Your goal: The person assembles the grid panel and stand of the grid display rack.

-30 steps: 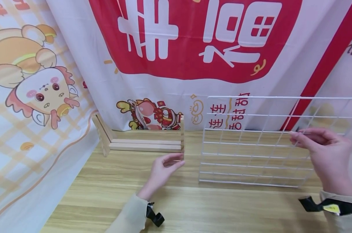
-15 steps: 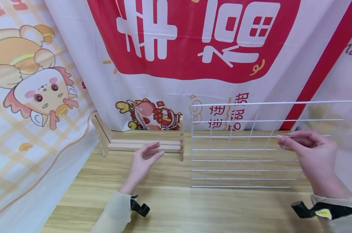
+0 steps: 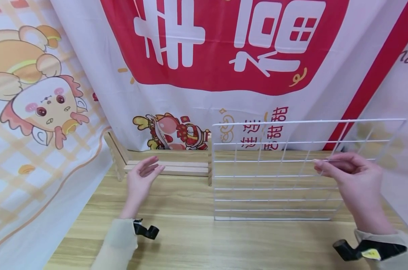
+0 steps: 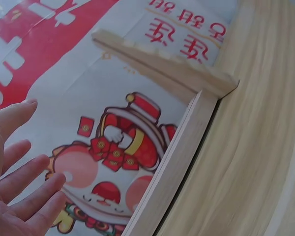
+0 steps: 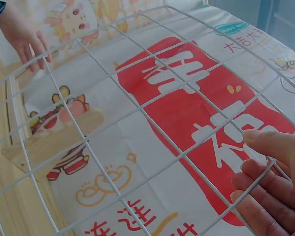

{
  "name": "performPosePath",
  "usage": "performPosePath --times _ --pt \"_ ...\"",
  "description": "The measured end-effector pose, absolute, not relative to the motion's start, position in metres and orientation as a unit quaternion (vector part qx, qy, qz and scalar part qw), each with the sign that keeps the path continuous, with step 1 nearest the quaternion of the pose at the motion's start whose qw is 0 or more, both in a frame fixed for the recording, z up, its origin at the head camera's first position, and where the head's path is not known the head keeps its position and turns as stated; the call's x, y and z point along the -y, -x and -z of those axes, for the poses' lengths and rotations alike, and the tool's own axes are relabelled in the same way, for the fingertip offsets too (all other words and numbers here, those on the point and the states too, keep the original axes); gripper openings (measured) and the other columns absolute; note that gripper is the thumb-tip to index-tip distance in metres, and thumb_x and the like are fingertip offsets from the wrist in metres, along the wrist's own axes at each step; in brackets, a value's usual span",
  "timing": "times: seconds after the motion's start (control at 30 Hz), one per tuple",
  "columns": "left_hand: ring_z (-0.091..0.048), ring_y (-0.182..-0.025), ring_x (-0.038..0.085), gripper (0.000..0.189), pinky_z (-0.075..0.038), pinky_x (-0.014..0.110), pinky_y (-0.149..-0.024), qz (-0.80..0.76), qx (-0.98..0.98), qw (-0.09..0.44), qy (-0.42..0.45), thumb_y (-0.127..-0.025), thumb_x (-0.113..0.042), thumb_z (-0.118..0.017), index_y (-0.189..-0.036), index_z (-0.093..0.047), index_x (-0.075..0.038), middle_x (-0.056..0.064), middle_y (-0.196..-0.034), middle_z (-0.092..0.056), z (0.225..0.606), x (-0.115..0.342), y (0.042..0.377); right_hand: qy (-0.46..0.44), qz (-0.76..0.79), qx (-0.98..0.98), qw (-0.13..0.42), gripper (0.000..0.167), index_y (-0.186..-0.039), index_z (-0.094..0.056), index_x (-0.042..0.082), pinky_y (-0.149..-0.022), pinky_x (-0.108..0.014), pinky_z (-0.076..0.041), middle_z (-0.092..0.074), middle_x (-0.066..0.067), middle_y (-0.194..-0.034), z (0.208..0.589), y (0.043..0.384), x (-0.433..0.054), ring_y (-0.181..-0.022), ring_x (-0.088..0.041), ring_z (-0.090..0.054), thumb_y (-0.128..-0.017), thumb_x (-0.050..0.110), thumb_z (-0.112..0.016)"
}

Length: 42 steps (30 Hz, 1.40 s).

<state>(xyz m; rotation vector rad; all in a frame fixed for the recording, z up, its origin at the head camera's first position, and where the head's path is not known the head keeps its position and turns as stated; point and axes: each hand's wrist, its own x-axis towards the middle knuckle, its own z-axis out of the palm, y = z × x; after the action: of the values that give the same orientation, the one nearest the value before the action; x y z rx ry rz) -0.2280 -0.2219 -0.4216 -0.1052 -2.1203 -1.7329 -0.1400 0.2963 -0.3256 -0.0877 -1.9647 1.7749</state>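
Grid held tilted above or on the tabletop, cannot tell which; just right of the wooden stand in the head view. Pinched on a wire toward its right side between thumb and fingers of the right grip. Near the stand's paired bars, left grip loosely spread, holding nothing. Hanging behind, red-and-white cloth; along the left, checked cloth.

Grips: two, left, right. Wire grid: one. Wooden stand: one. Uprights: two. Wristbands: two.
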Motion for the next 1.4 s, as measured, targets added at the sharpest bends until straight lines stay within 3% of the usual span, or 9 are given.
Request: performPosePath --times 0.33,0.63,0.83,1.07,1.4 --pt "-0.068 -0.109 0.02 0.05 -0.054 0.018 -0.089 0.633 0.742 0.22 -0.025 -0.089 -0.014 -0.082 -0.133 -0.063 -0.002 0.018 -0.133 -0.064 0.423 0.251 0.231 0.011 -0.66 0.708 0.25 0.033 -0.107 -0.067 -0.007 -0.067 -0.02 -0.059 -0.077 -0.005 -0.087 0.327 0.136 -0.291 -0.071 -0.014 -0.074 -0.08 0.0 -0.086" --pt "-0.061 -0.12 0.029 0.059 -0.053 0.016 -0.089 0.637 0.726 0.248 -0.072 -0.085 -0.018 -0.086 -0.137 -0.061 -0.005 0.012 -0.135 -0.063 0.417 0.278 0.235 0.0 -0.646 0.728 0.228 0.033 -0.111 -0.067 -0.004 -0.071 -0.02 -0.058 -0.077 -0.003 -0.093 0.325 0.136 -0.292 -0.076 -0.013 -0.075 -0.083 0.003 -0.084" --pt "-0.063 -0.118 0.022 0.062 -0.053 0.014 -0.086 0.631 0.723 0.259 -0.11 -0.082 -0.018 -0.089 -0.137 -0.063 -0.009 0.011 -0.136 -0.064 0.417 0.295 0.233 0.001 -0.647 0.728 0.225 0.035 -0.111 -0.066 -0.005 -0.071 -0.02 -0.058 -0.077 -0.003 -0.093 0.325 0.136 -0.292 -0.076 -0.013 -0.075 -0.083 0.004 -0.085" --pt "-0.06 -0.124 0.027 0.065 -0.052 0.015 -0.09 0.615 0.732 0.262 -0.131 -0.082 -0.024 -0.089 -0.14 -0.061 -0.011 0.011 -0.139 -0.061 0.418 0.312 0.228 -0.007 -0.663 0.713 0.227 0.034 -0.11 -0.066 -0.005 -0.07 -0.02 -0.059 -0.077 -0.004 -0.092 0.327 0.135 -0.293 -0.075 -0.014 -0.075 -0.083 0.001 -0.085" --pt "-0.057 -0.129 0.023 0.069 -0.05 0.011 -0.09 0.627 0.721 0.242 -0.167 -0.082 -0.027 -0.089 -0.143 -0.059 -0.016 0.011 -0.144 -0.058 0.414 0.329 0.228 -0.002 -0.627 0.743 0.233 0.033 -0.112 -0.066 -0.005 -0.072 -0.018 -0.057 -0.077 -0.002 -0.093 0.326 0.133 -0.293 -0.077 -0.012 -0.075 -0.085 0.004 -0.084"
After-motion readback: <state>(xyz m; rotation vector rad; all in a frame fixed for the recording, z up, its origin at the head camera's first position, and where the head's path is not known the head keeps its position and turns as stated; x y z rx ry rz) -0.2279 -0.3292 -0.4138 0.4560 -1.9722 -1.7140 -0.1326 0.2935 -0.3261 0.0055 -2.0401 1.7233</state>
